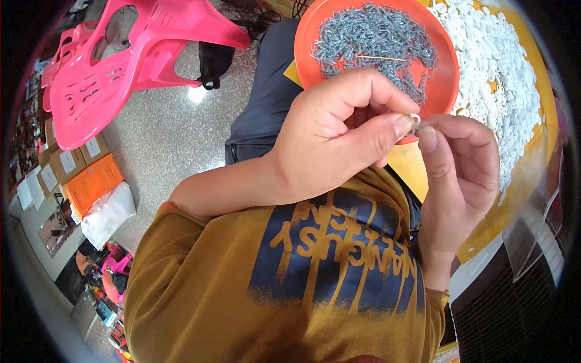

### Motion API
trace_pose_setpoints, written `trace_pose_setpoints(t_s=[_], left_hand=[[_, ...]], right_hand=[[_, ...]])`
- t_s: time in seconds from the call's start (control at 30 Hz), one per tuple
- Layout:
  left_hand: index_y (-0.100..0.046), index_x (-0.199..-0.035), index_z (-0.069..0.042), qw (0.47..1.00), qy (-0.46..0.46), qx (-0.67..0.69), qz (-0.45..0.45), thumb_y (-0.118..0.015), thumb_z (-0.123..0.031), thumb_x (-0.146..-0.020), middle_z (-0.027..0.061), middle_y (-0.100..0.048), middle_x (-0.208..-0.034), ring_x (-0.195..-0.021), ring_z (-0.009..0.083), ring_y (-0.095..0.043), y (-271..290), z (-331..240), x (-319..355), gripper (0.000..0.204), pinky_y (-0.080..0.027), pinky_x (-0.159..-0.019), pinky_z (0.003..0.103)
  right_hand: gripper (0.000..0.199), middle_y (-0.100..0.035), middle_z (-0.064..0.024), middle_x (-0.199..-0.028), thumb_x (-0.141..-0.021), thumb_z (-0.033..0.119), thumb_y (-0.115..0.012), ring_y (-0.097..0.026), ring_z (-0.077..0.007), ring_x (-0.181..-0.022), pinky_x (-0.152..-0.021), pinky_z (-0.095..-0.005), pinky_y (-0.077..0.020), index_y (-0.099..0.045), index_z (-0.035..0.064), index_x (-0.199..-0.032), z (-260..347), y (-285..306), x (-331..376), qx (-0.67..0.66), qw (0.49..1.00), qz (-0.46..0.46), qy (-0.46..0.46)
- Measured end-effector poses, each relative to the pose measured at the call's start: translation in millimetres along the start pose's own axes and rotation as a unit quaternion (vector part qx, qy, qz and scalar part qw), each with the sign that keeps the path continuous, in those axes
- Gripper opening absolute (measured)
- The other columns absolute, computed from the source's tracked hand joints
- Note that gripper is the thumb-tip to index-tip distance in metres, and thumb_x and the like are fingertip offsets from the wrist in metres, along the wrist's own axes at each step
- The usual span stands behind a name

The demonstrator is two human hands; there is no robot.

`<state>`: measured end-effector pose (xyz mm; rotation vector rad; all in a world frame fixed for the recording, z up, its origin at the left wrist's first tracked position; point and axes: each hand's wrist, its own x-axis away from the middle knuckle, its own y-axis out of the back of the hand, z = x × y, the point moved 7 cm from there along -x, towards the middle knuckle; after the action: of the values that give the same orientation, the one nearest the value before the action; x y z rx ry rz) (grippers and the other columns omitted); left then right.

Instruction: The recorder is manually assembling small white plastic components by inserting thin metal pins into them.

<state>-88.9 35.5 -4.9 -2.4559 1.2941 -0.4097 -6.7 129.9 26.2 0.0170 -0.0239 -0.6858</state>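
My left hand pinches a small white plastic piece between thumb and forefinger, its curved end showing at the fingertips. Close against it, my right hand has thumb and forefinger pressed together; whatever they grip is mostly hidden. Both hands meet just over the near rim of an orange-red bowl. Inside the bowl lies a heap of small grey metal springs, with a thin tan stick across them. Right of the bowl spreads a large pile of small white plastic pieces.
The white pile and bowl rest on a yellow surface. Pink plastic chairs stand on the speckled floor at left. Farther left are cardboard boxes, an orange packet and a white bag. A black slatted thing is at lower right.
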Motion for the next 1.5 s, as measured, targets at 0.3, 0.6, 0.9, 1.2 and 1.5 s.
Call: trace_pose_setpoints(t_s=[0.3, 0.6, 0.9, 1.2, 1.5], left_hand=[[-0.052, -0.095, -0.001, 0.998, 0.029, 0.046, -0.027, -0.054, -0.009, -0.083, 0.0031, -0.055, -0.076, -0.055, 0.0046, -0.049, 4.4, 2.3, -2.8, 0.014, -0.04, -0.048, 0.016], [-0.052, -0.095, 0.001, 0.997, 0.025, 0.052, -0.051, -0.05, -0.003, -0.084, 0.004, -0.056, -0.079, -0.058, 0.0038, -0.049, 2.9, 3.8, -1.1, 0.012, -0.041, -0.051, 0.016], [-0.049, -0.097, 0.001, 0.998, -0.021, -0.04, -0.041, -0.05, -0.001, -0.084, 0.0052, -0.055, -0.08, -0.058, 0.0058, -0.049, -6.4, 6.9, -0.7, 0.013, -0.041, -0.053, 0.017], [-0.051, -0.093, 0.001, 0.997, 0.041, -0.015, -0.059, -0.052, -0.001, -0.082, 0.0049, -0.055, -0.076, -0.056, 0.0071, -0.048, -22.4, 25.2, -12.9, 0.011, -0.041, -0.053, 0.018], [-0.052, -0.092, 0.001, 0.995, 0.085, -0.008, -0.059, -0.052, -0.001, -0.081, 0.0043, -0.055, -0.075, -0.057, 0.0083, -0.05, -35.3, 34.1, -20.4, 0.011, -0.041, -0.052, 0.02]], right_hand=[[0.013, -0.058, -0.008, -0.088, -0.081, 0.001, -0.053, -0.054, -0.0105, -0.081, -0.076, -0.0218, -0.0415, -0.052, -0.0037, -0.094, 0.6, -0.1, -0.1, 0.006, 1.0, -0.003, -0.003], [0.006, -0.056, -0.0048, -0.075, -0.078, 0.001, -0.057, -0.051, -0.0095, -0.066, -0.06, -0.0207, -0.0413, -0.056, -0.0008, -0.084, -12.2, -1.2, -1.8, 0.009, 1.0, 0.014, -0.004], [0.009, -0.055, -0.0018, -0.08, -0.084, 0.007, -0.052, -0.049, -0.0054, -0.075, -0.067, -0.0179, -0.0405, -0.052, -0.002, -0.086, -24.6, 1.5, 3.3, -0.088, 0.994, 0.054, -0.043], [0.009, -0.055, -0.0018, -0.078, -0.083, 0.005, -0.053, -0.049, -0.0064, -0.073, -0.066, -0.0189, -0.0405, -0.054, -0.0014, -0.089, -35.9, 31.5, 5.4, -0.077, 0.996, 0.051, -0.015], [0.011, -0.055, -0.0093, -0.08, -0.075, 0.005, -0.059, -0.051, -0.0209, -0.073, -0.067, -0.0283, -0.0399, -0.06, 0.002, -0.086, -30.9, 126.4, 13.9, 0.467, 0.867, -0.122, 0.128]])
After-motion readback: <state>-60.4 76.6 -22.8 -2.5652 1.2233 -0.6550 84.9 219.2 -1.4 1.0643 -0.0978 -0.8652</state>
